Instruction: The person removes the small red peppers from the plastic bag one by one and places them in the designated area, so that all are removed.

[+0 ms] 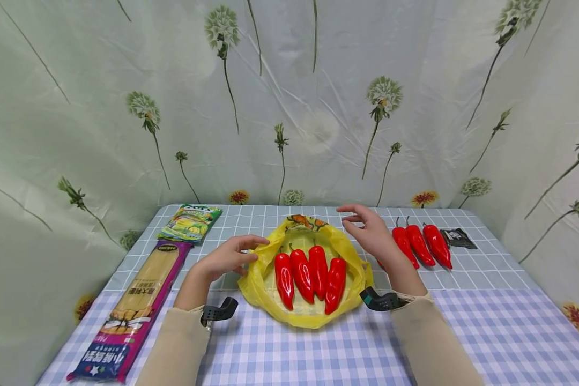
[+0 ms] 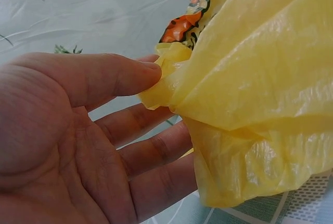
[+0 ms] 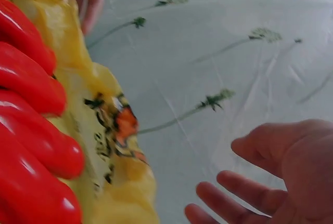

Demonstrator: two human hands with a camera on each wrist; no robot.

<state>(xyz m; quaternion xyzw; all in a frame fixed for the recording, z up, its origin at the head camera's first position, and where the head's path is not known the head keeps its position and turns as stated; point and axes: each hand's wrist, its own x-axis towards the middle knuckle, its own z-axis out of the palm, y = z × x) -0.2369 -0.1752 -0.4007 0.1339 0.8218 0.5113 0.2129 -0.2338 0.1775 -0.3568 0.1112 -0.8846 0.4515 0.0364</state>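
A yellow plastic bag [image 1: 303,320] with its rim spread wide lies mid-table, several red peppers [image 1: 301,274] side by side inside it. My left hand [image 1: 228,258] is at the bag's left rim; in the left wrist view the thumb and index finger of that hand [image 2: 78,125] pinch a fold of the yellow plastic [image 2: 250,89], the other fingers extended behind it. My right hand [image 1: 373,236] hovers by the upper right rim, holding nothing. Its fingers are relaxed and apart from the bag [image 3: 132,182] in the right wrist view, where the right hand [image 3: 291,172] appears at lower right.
More red peppers [image 1: 418,245] lie at the back right, partly behind my right hand, beside a small black packet [image 1: 457,238]. On the left are a green and yellow packet [image 1: 190,224] and a long purple noodle package [image 1: 135,308]. A patterned curtain [image 1: 318,123] stands behind the table.
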